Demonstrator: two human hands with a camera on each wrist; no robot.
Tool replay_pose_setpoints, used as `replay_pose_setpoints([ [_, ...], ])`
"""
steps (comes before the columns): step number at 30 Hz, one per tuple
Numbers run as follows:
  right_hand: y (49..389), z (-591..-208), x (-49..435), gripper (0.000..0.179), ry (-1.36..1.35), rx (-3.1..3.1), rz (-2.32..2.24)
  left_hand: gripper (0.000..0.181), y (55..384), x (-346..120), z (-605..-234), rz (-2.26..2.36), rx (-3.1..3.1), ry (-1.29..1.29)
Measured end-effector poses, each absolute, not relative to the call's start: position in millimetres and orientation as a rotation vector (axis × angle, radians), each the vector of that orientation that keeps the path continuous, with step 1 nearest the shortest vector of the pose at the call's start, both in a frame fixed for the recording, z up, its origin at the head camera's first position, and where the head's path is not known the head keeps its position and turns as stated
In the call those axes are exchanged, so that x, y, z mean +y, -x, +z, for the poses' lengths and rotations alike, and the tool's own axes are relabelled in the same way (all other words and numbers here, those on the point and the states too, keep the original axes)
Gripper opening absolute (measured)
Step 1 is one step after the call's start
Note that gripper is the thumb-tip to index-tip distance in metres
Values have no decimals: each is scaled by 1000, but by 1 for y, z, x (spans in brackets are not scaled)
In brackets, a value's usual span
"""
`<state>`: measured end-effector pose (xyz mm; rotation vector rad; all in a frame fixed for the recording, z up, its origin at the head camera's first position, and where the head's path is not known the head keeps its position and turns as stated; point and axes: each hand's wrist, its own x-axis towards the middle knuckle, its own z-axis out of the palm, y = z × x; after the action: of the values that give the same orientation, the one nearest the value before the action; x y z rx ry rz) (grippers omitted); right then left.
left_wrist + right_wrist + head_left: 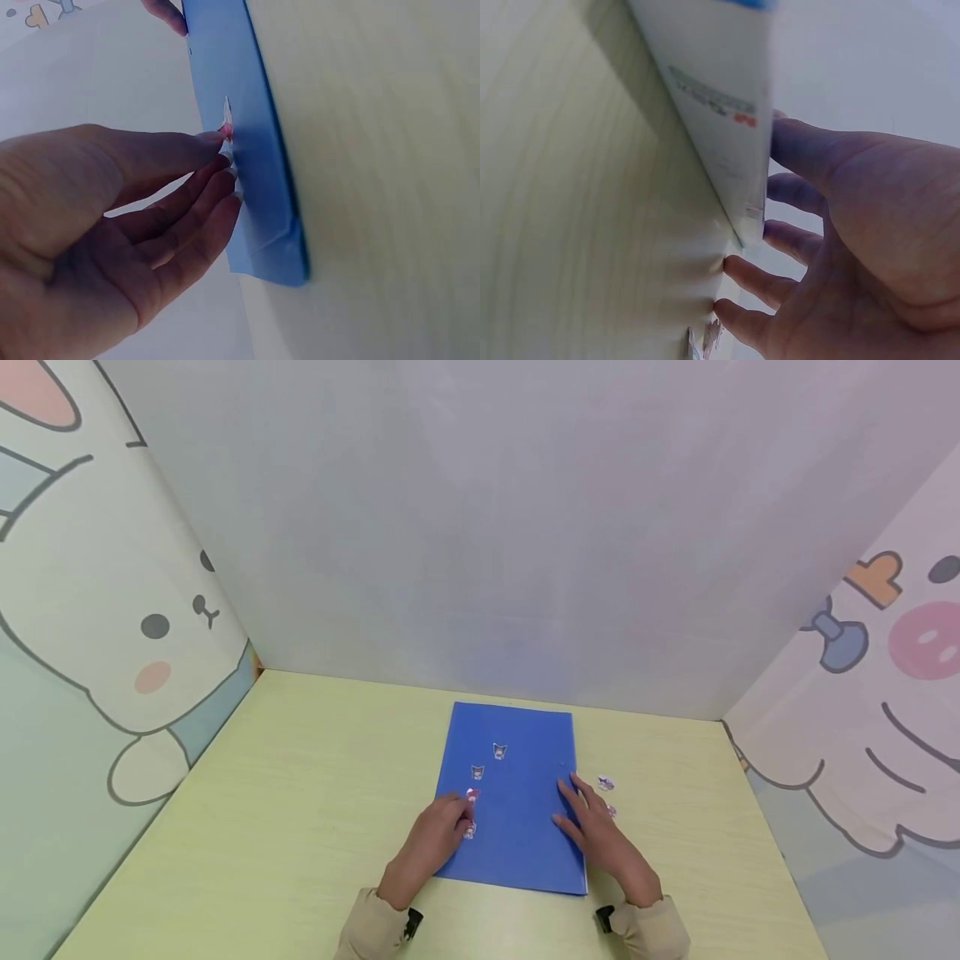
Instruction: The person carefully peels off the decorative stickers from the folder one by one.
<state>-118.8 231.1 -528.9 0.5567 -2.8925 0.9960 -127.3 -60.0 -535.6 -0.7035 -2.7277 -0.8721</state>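
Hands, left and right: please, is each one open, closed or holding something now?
Left hand: closed, holding a small sticker.
Right hand: open, touching the blue folder.

There on the table (322,777) lies a folder (525,831), stickers (477,772) on its left half. More stickers (605,783) sit just to its right.

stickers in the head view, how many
6: two stickers higher on the blue folder, two at the left hand, two beside the right hand; hands may hide more.
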Motion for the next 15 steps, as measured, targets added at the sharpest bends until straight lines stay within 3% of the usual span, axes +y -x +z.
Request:
replay_pose_setpoints([
  [15,122,-540,235,57,-596,-2848,1001,13,126,-65,-525,-979,-2804,757],
])
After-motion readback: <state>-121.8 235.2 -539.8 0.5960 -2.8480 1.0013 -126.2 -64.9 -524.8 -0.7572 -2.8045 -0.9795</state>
